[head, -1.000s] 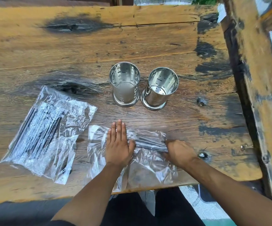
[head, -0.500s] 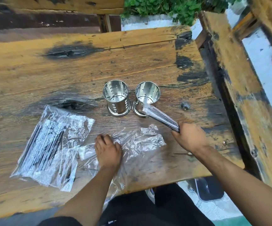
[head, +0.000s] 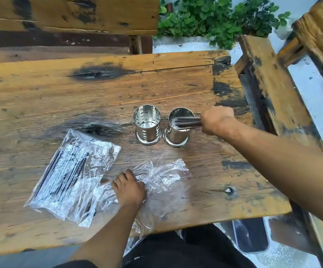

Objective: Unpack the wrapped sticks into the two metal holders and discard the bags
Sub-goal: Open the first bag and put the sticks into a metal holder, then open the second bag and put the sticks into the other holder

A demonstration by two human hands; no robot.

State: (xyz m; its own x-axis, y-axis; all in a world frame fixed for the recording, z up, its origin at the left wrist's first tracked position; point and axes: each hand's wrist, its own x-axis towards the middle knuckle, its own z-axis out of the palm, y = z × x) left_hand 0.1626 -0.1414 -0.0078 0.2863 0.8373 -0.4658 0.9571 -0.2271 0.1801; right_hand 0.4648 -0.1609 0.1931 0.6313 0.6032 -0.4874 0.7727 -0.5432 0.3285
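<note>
- Where the right hand (head: 215, 119) curls at the rim of the right metal holder (head: 177, 130), a bundle of dark sticks (head: 188, 121) juts leftward out of its closed fingers, lying nearly level across the holder's mouth; their free ends sit over the opening.
- Left metal holder (head: 147, 124): upright, perforated, just beside the right one, nothing seen inside.
- Left hand (head: 129, 188): palm down, fingers bent and pressing on the emptied clear bag (head: 166, 175), which lies crumpled under and to the right of the fingers and trails over the near table edge.
- Full bag of sticks (head: 71, 171): flat on the wooden table (head: 79, 93), left of the left hand, its corner near the fingertips; untouched.
</note>
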